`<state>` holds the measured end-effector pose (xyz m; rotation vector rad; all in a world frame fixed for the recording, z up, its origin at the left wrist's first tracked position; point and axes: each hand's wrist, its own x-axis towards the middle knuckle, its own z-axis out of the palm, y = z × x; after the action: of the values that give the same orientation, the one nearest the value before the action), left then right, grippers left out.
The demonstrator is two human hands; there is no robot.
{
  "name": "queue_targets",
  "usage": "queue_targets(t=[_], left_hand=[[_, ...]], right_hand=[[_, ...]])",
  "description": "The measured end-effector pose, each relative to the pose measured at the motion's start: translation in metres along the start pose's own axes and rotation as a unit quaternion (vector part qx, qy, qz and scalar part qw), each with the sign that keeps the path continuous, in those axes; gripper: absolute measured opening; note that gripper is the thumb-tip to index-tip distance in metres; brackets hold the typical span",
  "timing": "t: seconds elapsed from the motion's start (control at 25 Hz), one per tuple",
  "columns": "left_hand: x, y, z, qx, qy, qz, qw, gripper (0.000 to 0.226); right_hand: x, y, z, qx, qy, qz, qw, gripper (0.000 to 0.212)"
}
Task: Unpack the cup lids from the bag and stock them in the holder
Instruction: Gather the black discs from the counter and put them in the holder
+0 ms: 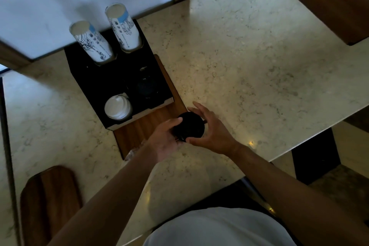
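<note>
A stack of black cup lids [189, 126] is held between both hands just in front of the black holder [93, 84]. My left hand [165, 142] cups the stack from below and the left. My right hand [211, 132] wraps it from the right, fingers spread over the top. The holder's front left slot holds white lids [117, 107]. Its front right slot [146, 87] looks dark, with black lids faintly visible inside. A bit of clear plastic bag [130, 154] shows under my left forearm.
Two stacks of printed paper cups [93, 44] [124, 27] lean out of the holder's rear slots. The holder stands on a wooden board [143, 126] on a marble counter [249, 66]. More wooden boards lie at the far right [337, 8] and near left [50, 201].
</note>
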<state>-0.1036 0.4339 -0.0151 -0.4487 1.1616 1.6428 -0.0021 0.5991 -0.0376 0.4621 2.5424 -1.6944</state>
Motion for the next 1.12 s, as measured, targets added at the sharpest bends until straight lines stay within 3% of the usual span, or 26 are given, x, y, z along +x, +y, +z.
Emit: queue_targets(t=[0.2,0.52,0.72,0.92,1.0,1.12], left_hand=[[-0.008,-0.006,0.004,0.013,0.003,0.021,1.000,0.054],[-0.010,-0.015,-0.006,-0.031,0.035,-0.039,0.998,0.054],[-0.015,-0.017,-0.011,-0.003,-0.036,-0.077,0.996,0.077],[-0.023,-0.018,-0.011,0.068,-0.120,-0.060,0.989,0.047],[-0.023,-0.018,-0.007,0.090,-0.104,-0.041,0.990,0.044],[-0.020,-0.019,-0.004,0.040,-0.055,-0.018,0.997,0.056]], right_hand=[[-0.007,-0.005,0.002,0.002,-0.035,-0.011,0.999,0.108],[-0.021,-0.022,-0.005,0.000,-0.058,-0.025,0.998,0.105],[-0.020,-0.034,-0.017,-0.070,-0.173,-0.067,0.980,0.123],[-0.021,-0.033,-0.017,-0.089,-0.266,-0.082,0.956,0.128],[-0.020,-0.029,-0.016,-0.062,-0.222,-0.086,0.969,0.120],[-0.016,-0.018,-0.015,0.046,-0.040,-0.018,0.998,0.093]])
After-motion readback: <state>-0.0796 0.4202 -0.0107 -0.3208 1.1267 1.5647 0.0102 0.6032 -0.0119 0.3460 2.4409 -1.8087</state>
